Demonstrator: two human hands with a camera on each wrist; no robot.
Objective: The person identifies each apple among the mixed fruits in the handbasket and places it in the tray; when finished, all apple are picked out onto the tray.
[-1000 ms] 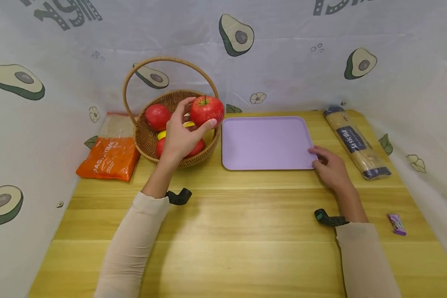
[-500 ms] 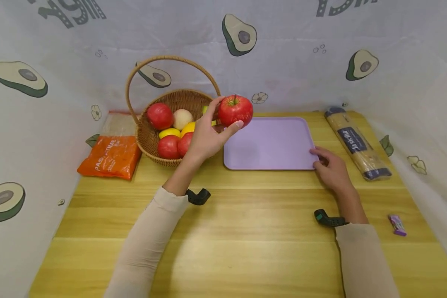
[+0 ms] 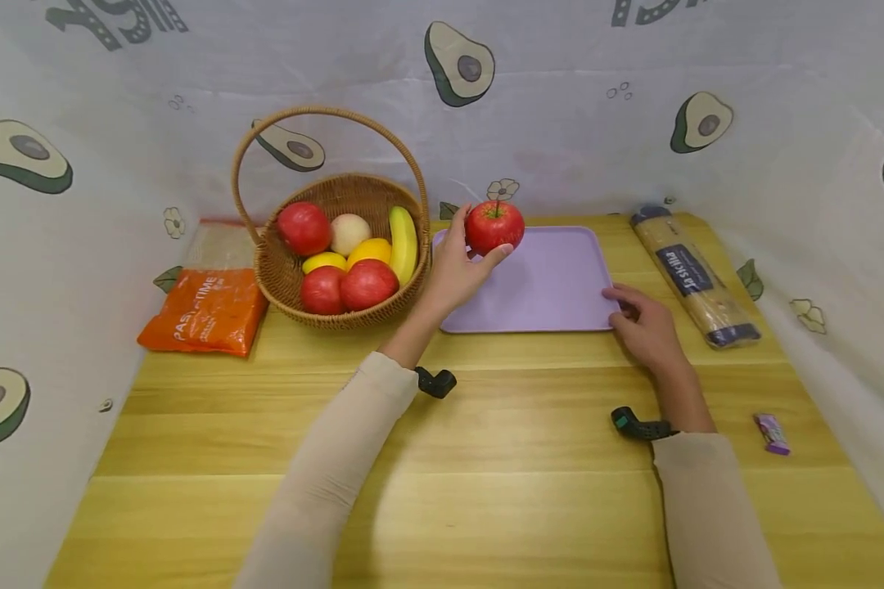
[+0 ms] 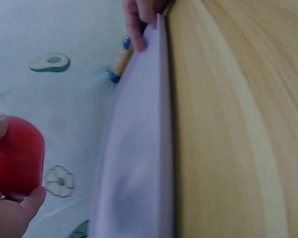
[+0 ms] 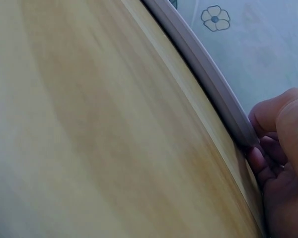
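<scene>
My left hand (image 3: pixel 453 274) holds a red apple (image 3: pixel 495 227), its stem pointing up. In the head view the apple appears over the left back part of a lilac tray (image 3: pixel 552 286); the left wrist view shows a gap between the apple (image 4: pixel 19 157) and the tray (image 4: pixel 131 144). At the tray's right front corner, my right hand (image 3: pixel 644 327) pinches the rim, thumb and fingers on either side of it, as the right wrist view shows the hand (image 5: pixel 288 148) close up. The tray lies on the wooden table.
A wicker basket (image 3: pixel 354 190) with a tall handle stands left of the tray, holding red fruits, a banana (image 3: pixel 403 245), yellow fruits and a pale round one. An orange pasta bag (image 3: pixel 209 307) lies left, a spaghetti pack (image 3: pixel 692 274) right, a small purple wrapped snack (image 3: pixel 772 433) front right.
My left hand has carried the apple rightward from above the basket to over the tray's left part, uncovering the fruit in the basket. The right hand stays at the tray's corner.
</scene>
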